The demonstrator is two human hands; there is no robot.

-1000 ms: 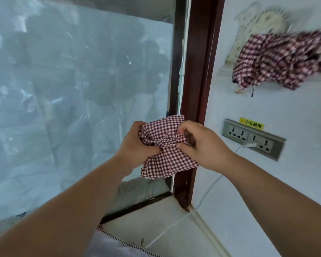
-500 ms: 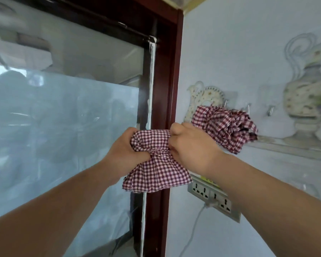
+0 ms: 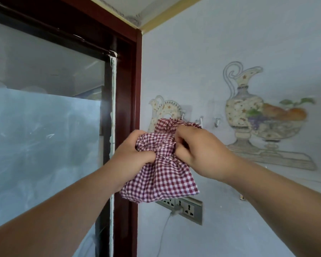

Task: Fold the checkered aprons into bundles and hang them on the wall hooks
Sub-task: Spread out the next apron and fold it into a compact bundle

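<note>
**Both hands on the checkered bundle, held up by the wall hooks**

At 9 o'clock of the view is a frosted glass sliding door panel (image 3: pixel 44 145), with a dark red wooden door frame (image 3: pixel 127 101) on its right edge.

Your left hand (image 3: pixel 132 154) grips the red-and-white checkered cloth apron bundle (image 3: pixel 161 175) from its 9 o'clock side, fingers curled round the gathered neck. The bundle is in the air just below view centre, in front of the pale blue wall (image 3: pixel 183 62). Its loose end fans down toward 6 o'clock.

Your right hand (image 3: pixel 200 151) pinches the same gathered neck from 3 o'clock, fingers tucked into the folds.

At 12 o'clock of the held bundle, a second checkered apron bundle (image 3: pixel 167 125) sits against the wall, mostly hidden by your hands. You can't tell which hook carries it. A small metal wall hook (image 3: pixel 217 122) sticks out at 2 o'clock of your right hand.

At 6 o'clock of the bundle is a grey wall socket strip (image 3: pixel 188 208), its top left covered by the hem. A white cable (image 3: pixel 162 236) is plugged in and drops down.

At 3 o'clock of the view is a painted jug-and-fruit-bowl mural (image 3: pixel 248 112).
</note>
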